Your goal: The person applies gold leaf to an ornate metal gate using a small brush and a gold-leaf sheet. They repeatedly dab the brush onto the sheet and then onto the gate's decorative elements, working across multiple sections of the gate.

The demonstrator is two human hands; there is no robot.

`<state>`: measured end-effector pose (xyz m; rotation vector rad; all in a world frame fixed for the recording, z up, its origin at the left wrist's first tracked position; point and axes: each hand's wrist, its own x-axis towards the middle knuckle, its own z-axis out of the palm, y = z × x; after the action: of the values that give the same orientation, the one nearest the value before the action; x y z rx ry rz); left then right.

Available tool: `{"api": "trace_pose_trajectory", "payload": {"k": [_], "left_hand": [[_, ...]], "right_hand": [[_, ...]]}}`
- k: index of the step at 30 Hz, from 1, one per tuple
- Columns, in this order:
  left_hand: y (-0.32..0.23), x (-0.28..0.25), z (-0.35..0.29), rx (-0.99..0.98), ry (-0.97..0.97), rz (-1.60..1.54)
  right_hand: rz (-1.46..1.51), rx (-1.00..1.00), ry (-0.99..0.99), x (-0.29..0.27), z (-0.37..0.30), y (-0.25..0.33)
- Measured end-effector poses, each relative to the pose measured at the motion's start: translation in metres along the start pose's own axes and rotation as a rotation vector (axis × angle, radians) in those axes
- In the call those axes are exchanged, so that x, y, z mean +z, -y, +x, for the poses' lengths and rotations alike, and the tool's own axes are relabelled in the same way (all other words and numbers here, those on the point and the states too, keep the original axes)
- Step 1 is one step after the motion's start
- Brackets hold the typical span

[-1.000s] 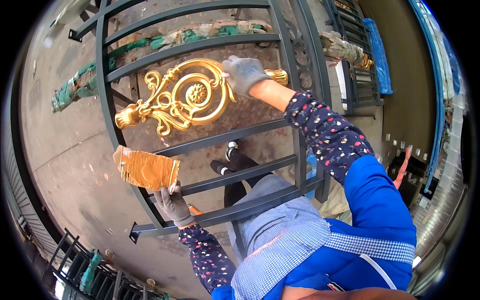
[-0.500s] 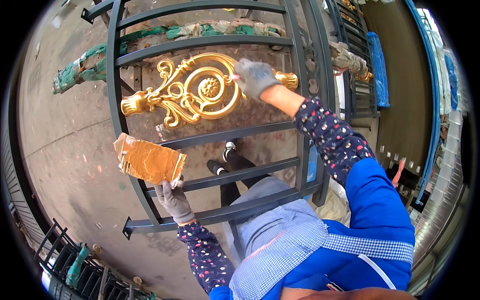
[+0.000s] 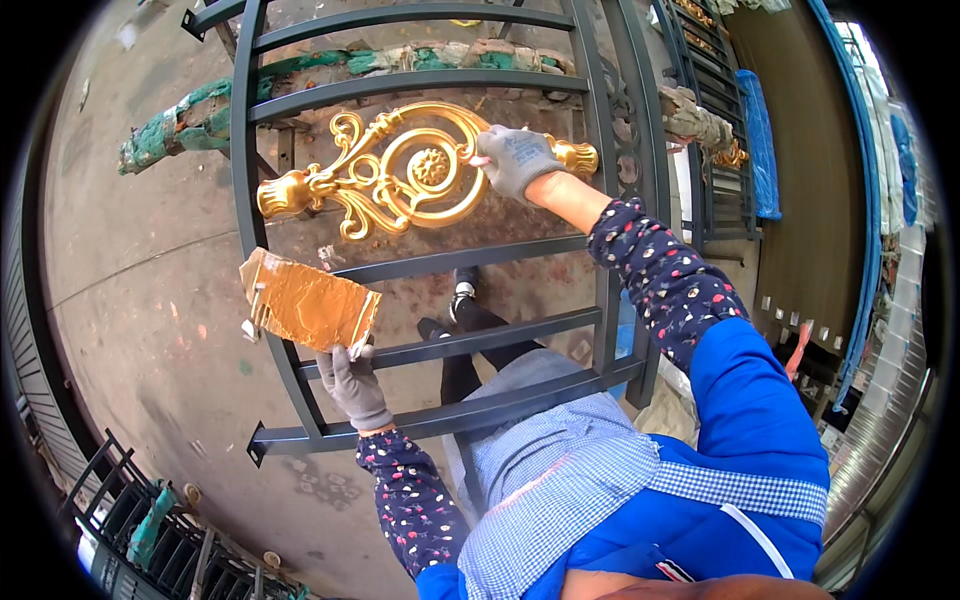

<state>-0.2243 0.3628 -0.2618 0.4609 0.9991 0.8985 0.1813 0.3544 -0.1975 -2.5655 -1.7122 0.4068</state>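
Note:
A dark grey metal railing panel (image 3: 470, 415) lies across in front of me, with a gold scroll ornament (image 3: 430, 170) set between its bars. My right hand (image 3: 520, 163), in a grey glove, is closed at the right side of the ornament's big ring. Its fingertips touch the gold, and a small pinkish bit shows there; what they hold is too small to name. In my gloved left hand (image 3: 356, 388) is a torn piece of cardboard (image 3: 315, 300), coated with orange-brown paste. Fingers grip its lower right edge, above the panel's left rail.
A support beam wrapped in ragged green and pale material (image 3: 180, 143) runs beneath the panel. More dark railings (image 3: 130, 510) stand at the lower left and others (image 3: 715, 120) at the upper right. Beside those is a blue wrapped bundle (image 3: 760, 145). My feet (image 3: 462, 290) show between the bars.
The panel and ornament appear slightly farther right and up in view. My right hand has shifted a little on the ornament's ring, and my left still holds the cardboard.

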Motion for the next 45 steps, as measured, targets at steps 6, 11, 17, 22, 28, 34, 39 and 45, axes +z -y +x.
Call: {"api": "trace_pose_trajectory", "payload": {"k": [6, 11, 17, 22, 28, 34, 39, 45], "left_hand": [[0.0, 0.0, 0.003, 0.028, 0.104, -0.012], [0.001, -0.006, 0.004, 0.032, 0.065, -0.006], [-0.001, -0.003, 0.001, 0.026, 0.083, -0.043], [0.004, -0.007, 0.01, 0.045, 0.075, -0.029], [0.002, -0.012, 0.003, 0.025, 0.271, 0.057], [-0.014, 0.07, -0.096, -0.138, 0.415, 0.224], [0.006, 0.125, -0.185, -0.328, 0.578, 0.34], [0.037, 0.158, -0.266, -0.536, 0.707, 0.325]], "right_hand": [[0.199, -0.211, -0.276, 0.0, 0.019, 0.037], [-0.052, -0.119, -0.086, 0.013, 0.027, 0.037], [0.051, -0.165, -0.115, 0.002, 0.017, 0.04], [0.178, 0.022, -0.344, 0.001, -0.019, 0.026], [0.703, 0.122, -0.51, -0.041, -0.187, 0.04], [1.57, 0.585, -0.338, -0.064, -0.354, 0.053], [1.493, 0.627, -0.407, -0.092, -0.417, 0.063], [0.752, 0.367, -0.547, -0.136, -0.465, 0.05]]}}
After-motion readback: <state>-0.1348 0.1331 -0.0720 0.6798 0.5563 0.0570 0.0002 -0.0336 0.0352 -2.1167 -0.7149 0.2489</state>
